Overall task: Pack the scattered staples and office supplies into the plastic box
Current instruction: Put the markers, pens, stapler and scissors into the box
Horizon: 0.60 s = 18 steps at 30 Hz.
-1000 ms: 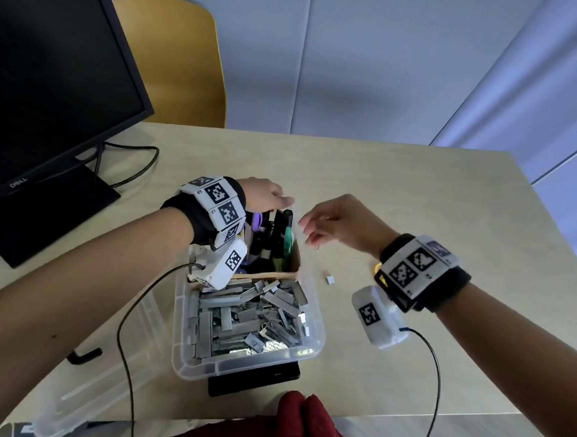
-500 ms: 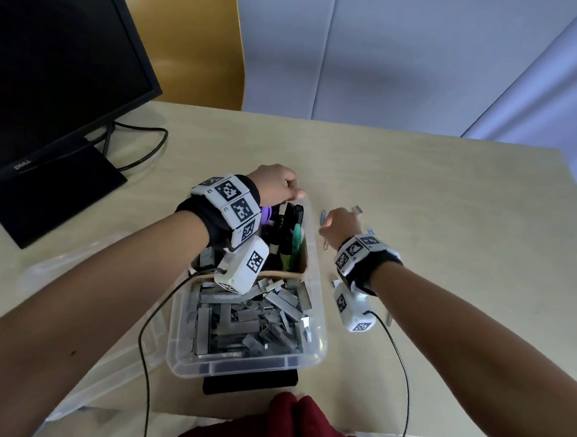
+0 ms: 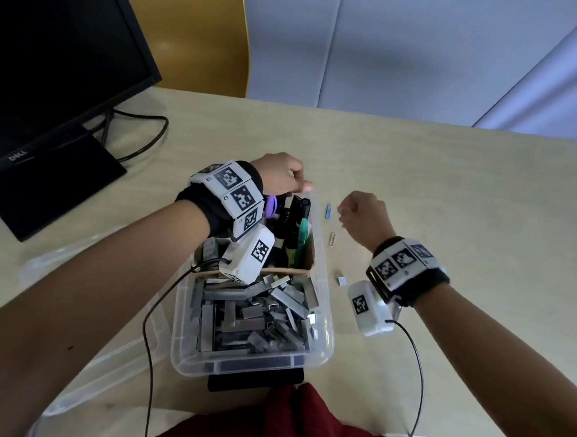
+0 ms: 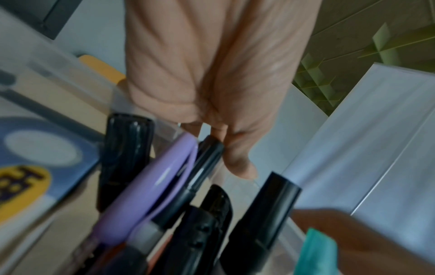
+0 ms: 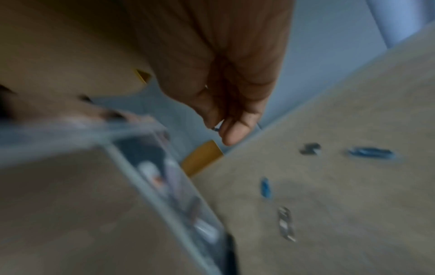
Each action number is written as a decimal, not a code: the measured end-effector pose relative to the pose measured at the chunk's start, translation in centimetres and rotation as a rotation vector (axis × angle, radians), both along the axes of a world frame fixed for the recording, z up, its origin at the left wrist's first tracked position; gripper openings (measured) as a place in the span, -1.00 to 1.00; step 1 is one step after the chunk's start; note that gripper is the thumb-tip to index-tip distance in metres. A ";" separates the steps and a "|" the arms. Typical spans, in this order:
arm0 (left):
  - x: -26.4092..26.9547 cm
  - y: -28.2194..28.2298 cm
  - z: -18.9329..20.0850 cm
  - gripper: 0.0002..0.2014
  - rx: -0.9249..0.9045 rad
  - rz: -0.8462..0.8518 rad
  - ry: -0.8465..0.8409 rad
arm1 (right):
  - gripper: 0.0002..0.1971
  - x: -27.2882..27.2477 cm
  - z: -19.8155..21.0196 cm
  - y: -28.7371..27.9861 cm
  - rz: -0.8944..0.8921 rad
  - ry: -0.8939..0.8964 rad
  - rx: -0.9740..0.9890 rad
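The clear plastic box (image 3: 325,323) holds a heap of staple strips (image 3: 256,315) in its near half. Pens and markers (image 3: 297,225) stand in a cardboard compartment at its far end. My left hand (image 3: 283,178) is curled over the box's far rim, thumb outside and fingertips (image 4: 217,130) by a thin black pen (image 4: 204,161). My right hand (image 3: 359,216) hovers just right of the box and pinches a small paper clip (image 5: 216,128). On the table lie a blue clip (image 3: 328,210), a pale clip (image 3: 332,238) and a staple piece (image 3: 341,279).
A black monitor (image 3: 52,58) on its stand (image 3: 54,181) with cables fills the back left, and a yellow chair (image 3: 191,30) stands behind the table. A clear lid (image 3: 106,369) lies left of the box. A dark flat object (image 3: 255,380) sticks out under the box's front.
My right hand dropped to the table beside the box and came up again with its fingers curled round a clip. My left hand stayed at the box's far rim.
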<state>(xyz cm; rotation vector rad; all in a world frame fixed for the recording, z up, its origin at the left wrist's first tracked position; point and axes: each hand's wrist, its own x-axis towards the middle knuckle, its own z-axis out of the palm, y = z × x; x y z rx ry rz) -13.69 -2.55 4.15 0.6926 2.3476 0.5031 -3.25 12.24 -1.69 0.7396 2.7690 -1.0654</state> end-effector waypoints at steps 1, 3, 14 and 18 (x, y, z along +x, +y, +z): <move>-0.1 0.1 0.0 -0.79 0.000 0.003 0.001 | -0.85 0.7 1.5 -0.3 -0.011 0.079 -0.050; -0.2 0.2 0.0 -0.78 0.001 0.007 0.003 | -0.85 2.7 4.7 -1.4 0.035 0.186 -0.123; -0.3 0.9 0.2 -0.74 0.019 0.044 -0.035 | -0.91 8.5 6.4 -6.2 0.739 0.133 0.002; 0.2 2.0 1.8 -0.79 0.014 0.061 0.060 | -0.92 7.4 6.5 -3.4 0.539 0.293 -0.062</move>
